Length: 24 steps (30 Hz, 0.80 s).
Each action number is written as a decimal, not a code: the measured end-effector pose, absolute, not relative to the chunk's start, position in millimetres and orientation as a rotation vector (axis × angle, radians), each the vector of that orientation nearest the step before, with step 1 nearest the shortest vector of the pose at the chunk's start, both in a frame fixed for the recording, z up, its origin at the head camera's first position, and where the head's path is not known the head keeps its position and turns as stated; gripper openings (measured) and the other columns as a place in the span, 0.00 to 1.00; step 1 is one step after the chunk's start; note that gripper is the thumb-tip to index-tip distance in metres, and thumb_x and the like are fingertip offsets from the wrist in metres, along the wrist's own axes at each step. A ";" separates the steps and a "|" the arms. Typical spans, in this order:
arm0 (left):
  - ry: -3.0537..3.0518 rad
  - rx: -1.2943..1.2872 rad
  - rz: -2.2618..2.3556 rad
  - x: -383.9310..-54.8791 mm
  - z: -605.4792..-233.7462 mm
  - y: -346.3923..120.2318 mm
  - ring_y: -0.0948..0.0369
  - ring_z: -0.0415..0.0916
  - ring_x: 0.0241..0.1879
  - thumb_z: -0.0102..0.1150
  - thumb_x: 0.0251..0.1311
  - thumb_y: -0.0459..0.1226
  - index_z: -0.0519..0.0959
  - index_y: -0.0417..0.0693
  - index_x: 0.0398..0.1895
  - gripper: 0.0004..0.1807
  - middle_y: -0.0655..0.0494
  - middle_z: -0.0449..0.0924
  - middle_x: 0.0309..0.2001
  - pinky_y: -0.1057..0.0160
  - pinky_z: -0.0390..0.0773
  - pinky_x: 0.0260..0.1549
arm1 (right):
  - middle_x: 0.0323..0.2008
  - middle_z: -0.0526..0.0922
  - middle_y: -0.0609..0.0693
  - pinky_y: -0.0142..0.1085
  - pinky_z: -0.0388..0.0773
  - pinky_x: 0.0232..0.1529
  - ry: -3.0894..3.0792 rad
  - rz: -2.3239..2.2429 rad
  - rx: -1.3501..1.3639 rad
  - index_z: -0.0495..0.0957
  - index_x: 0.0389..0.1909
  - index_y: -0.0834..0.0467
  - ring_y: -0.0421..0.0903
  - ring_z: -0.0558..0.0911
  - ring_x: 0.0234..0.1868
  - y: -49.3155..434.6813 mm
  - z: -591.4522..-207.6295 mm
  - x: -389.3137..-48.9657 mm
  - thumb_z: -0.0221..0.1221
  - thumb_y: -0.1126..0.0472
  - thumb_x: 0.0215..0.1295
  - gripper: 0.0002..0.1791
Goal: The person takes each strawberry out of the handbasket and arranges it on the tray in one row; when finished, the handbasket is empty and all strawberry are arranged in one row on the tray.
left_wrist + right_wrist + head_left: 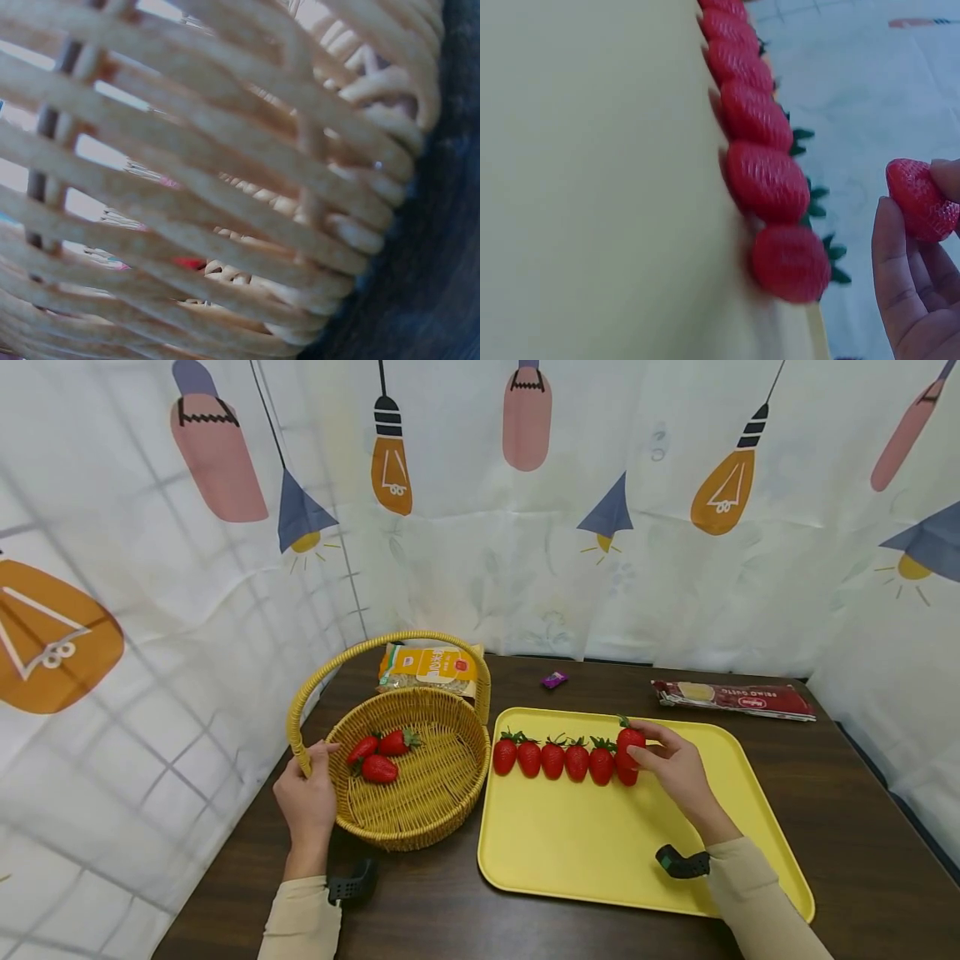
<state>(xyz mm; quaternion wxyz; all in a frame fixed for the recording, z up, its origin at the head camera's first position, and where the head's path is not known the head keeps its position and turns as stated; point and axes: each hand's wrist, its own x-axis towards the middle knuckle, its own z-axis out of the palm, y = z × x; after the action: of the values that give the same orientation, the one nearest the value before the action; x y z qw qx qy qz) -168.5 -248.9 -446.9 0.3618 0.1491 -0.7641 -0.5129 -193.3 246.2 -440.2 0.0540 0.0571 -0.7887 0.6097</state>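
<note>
My left hand (307,795) grips the lower left end of the handle (390,637) of a yellow wicker basket (420,837). Inside the basket lie a few red strawberries (380,768), toward its left side. Over the right end of a row of strawberries (552,761), my right hand (678,768) pinches another strawberry (919,199) between thumb and fingers. The row lies along the far side of a yellow tray (570,852), green leaves pointing away from me. In the left wrist view, the basket's woven wall (210,150) fills most of the picture and the left hand is hidden.
Behind the basket lies a yellow food packet (431,667). A small purple wrapped sweet (554,680) and a long dark red packet (735,698) lie beyond the tray on the dark wooden table (435,910). Patterned curtains (480,560) hang behind and to the sides.
</note>
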 end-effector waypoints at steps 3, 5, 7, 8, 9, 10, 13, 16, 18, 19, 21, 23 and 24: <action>-1.971 0.382 -1.321 -168.7 -446.2 -248.3 0.63 0.78 0.49 0.50 0.71 0.52 0.87 0.40 0.38 0.26 0.46 0.84 0.49 0.75 0.68 0.45 | 0.47 0.78 0.44 0.31 0.81 0.40 -2.370 1.861 0.118 0.70 0.64 0.64 0.36 0.84 0.39 259.5 -444.4 -191.9 0.62 0.58 0.67 0.28; -1.969 0.383 -1.323 -168.8 -445.9 -248.0 0.59 0.78 0.49 0.50 0.71 0.52 0.87 0.40 0.38 0.26 0.46 0.84 0.49 0.75 0.68 0.45 | 0.46 0.78 0.41 0.30 0.80 0.40 -2.352 1.865 0.093 0.70 0.64 0.65 0.34 0.84 0.39 268.0 -447.1 -191.6 0.62 0.58 0.67 0.28; -1.966 0.388 -1.323 -168.6 -445.9 -247.8 0.59 0.78 0.49 0.50 0.71 0.52 0.87 0.40 0.38 0.26 0.46 0.84 0.49 0.75 0.68 0.45 | 0.45 0.78 0.40 0.29 0.80 0.39 -2.345 1.864 0.057 0.70 0.64 0.65 0.33 0.83 0.39 275.4 -449.6 -191.2 0.63 0.58 0.66 0.28; -1.965 0.390 -1.323 -168.5 -445.8 -247.7 0.59 0.78 0.49 0.50 0.71 0.52 0.87 0.40 0.38 0.26 0.47 0.84 0.49 0.75 0.68 0.44 | 0.45 0.78 0.39 0.28 0.80 0.39 -2.350 1.855 0.041 0.70 0.64 0.65 0.32 0.83 0.39 278.8 -451.1 -190.8 0.63 0.57 0.66 0.29; -1.963 0.391 -1.322 -168.4 -445.8 -247.6 0.60 0.78 0.49 0.50 0.71 0.52 0.87 0.40 0.38 0.26 0.47 0.84 0.49 0.75 0.68 0.45 | 0.44 0.77 0.39 0.28 0.80 0.39 -2.349 1.858 0.017 0.70 0.64 0.65 0.32 0.83 0.39 282.0 -452.4 -190.7 0.63 0.57 0.66 0.29; -1.963 0.395 -1.321 -168.2 -446.0 -247.7 0.60 0.78 0.48 0.50 0.70 0.52 0.87 0.40 0.38 0.26 0.47 0.85 0.49 0.75 0.68 0.44 | 0.44 0.77 0.39 0.28 0.80 0.38 -2.354 1.854 -0.002 0.70 0.64 0.65 0.32 0.83 0.39 284.7 -453.5 -190.3 0.63 0.57 0.66 0.29; -1.963 0.395 -1.322 -167.6 -446.5 -248.1 0.58 0.78 0.49 0.50 0.71 0.52 0.87 0.40 0.38 0.26 0.47 0.85 0.49 0.74 0.68 0.43 | 0.44 0.76 0.39 0.28 0.80 0.39 -2.373 1.834 -0.061 0.69 0.65 0.65 0.31 0.82 0.39 291.4 -456.2 -189.4 0.63 0.55 0.66 0.30; -1.959 0.388 -1.326 -167.7 -447.0 -248.5 0.56 0.78 0.49 0.50 0.71 0.52 0.87 0.39 0.38 0.26 0.46 0.84 0.49 0.74 0.67 0.42 | 0.45 0.75 0.38 0.27 0.79 0.39 -2.417 1.791 -0.104 0.69 0.65 0.65 0.30 0.80 0.40 297.2 -459.7 -189.0 0.62 0.53 0.67 0.31; -1.958 0.382 -1.327 -168.0 -446.8 -248.4 0.60 0.78 0.48 0.50 0.71 0.52 0.87 0.39 0.38 0.26 0.45 0.84 0.49 0.73 0.67 0.41 | 0.45 0.75 0.38 0.27 0.79 0.39 -2.450 1.780 -0.132 0.69 0.65 0.64 0.30 0.80 0.39 300.4 -462.9 -188.8 0.62 0.52 0.66 0.31; -1.958 0.379 -1.327 -168.3 -447.0 -248.4 0.63 0.78 0.45 0.50 0.71 0.52 0.87 0.39 0.38 0.26 0.45 0.84 0.49 0.73 0.67 0.39 | 0.45 0.75 0.38 0.27 0.79 0.39 -2.469 1.774 -0.146 0.69 0.65 0.64 0.30 0.79 0.39 301.6 -464.6 -188.7 0.62 0.51 0.66 0.32; -1.959 0.374 -1.323 -168.8 -447.0 -248.3 0.70 0.76 0.41 0.50 0.71 0.52 0.87 0.39 0.38 0.26 0.45 0.84 0.49 0.71 0.66 0.36 | 0.46 0.75 0.39 0.28 0.79 0.39 -2.504 1.778 -0.161 0.69 0.65 0.64 0.30 0.80 0.38 303.5 -468.2 -188.9 0.63 0.50 0.66 0.32; -1.961 0.372 -1.321 -169.2 -447.0 -248.3 0.72 0.75 0.41 0.49 0.71 0.52 0.87 0.39 0.38 0.26 0.45 0.84 0.49 0.70 0.66 0.35 | 0.47 0.75 0.41 0.29 0.80 0.38 -2.536 1.783 -0.159 0.69 0.65 0.64 0.31 0.81 0.37 304.8 -471.2 -189.4 0.63 0.50 0.66 0.33; -1.962 0.371 -1.320 -169.2 -447.1 -248.4 0.70 0.77 0.41 0.49 0.71 0.52 0.87 0.40 0.38 0.26 0.46 0.84 0.49 0.71 0.66 0.36 | 0.48 0.75 0.44 0.30 0.80 0.38 -2.545 1.794 -0.155 0.68 0.65 0.64 0.32 0.81 0.37 305.0 -472.4 -189.8 0.63 0.50 0.66 0.33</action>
<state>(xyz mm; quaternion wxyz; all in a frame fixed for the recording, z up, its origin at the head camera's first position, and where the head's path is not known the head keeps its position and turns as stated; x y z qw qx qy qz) -169.2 -248.4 -447.1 0.3654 0.1442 -0.7629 -0.5134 -189.8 305.0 -472.4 0.0121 -0.0496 -0.8163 0.5754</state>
